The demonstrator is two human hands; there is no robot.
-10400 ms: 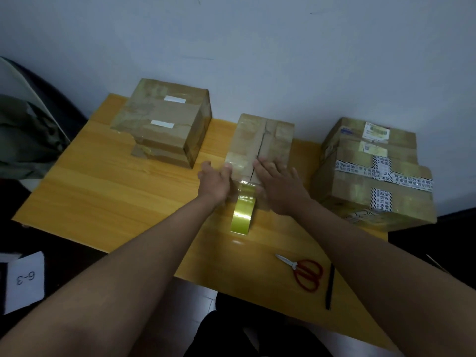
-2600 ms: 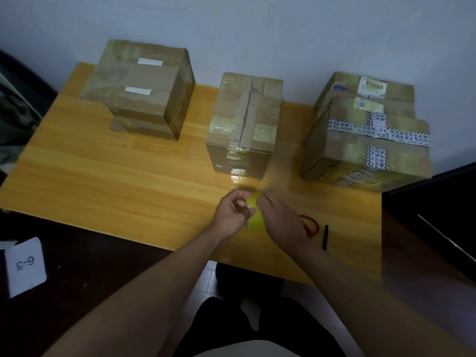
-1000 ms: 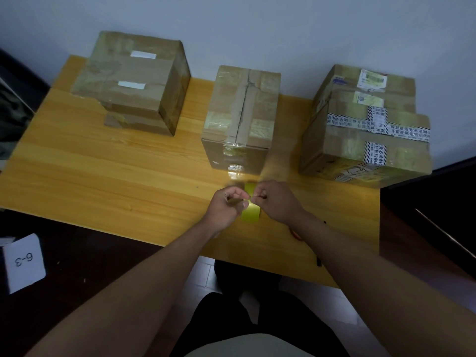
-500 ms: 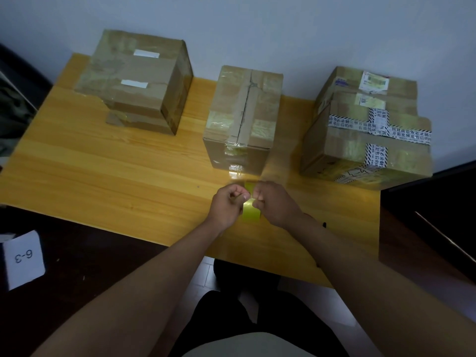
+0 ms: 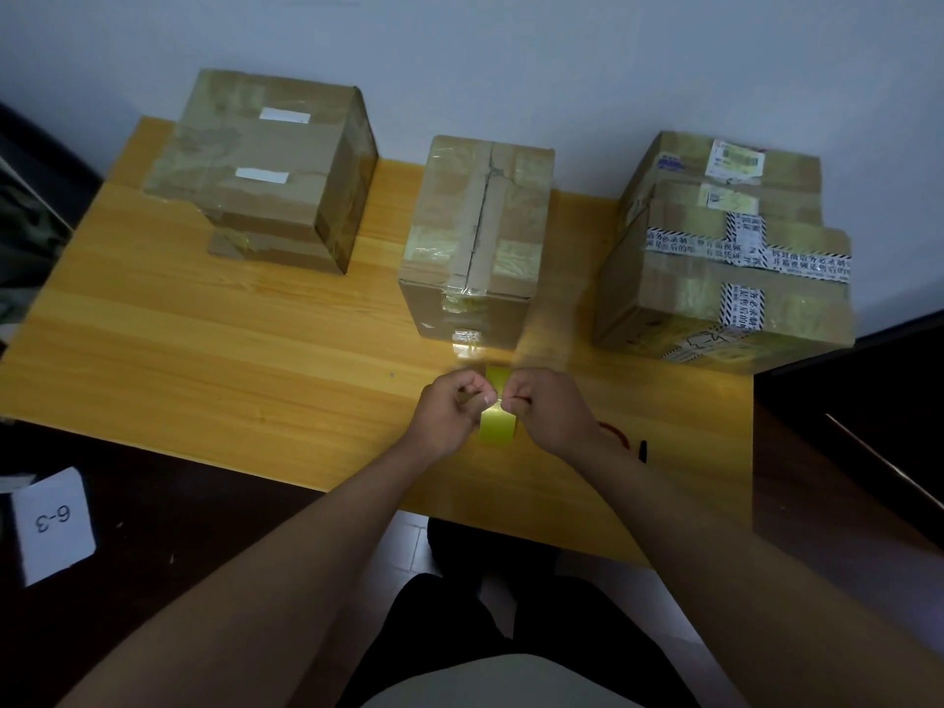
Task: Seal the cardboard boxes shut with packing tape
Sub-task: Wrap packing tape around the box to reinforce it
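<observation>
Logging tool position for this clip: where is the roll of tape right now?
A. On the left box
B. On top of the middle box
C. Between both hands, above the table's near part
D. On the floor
C: both the left hand and right hand pinch the roll of tape between them, in front of the middle box.

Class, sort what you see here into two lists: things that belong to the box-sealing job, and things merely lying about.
Belong to the job:
tape roll, held by left hand and right hand
middle box
left box
right boxes

Lying about:
black pen
"6-3" card
</observation>
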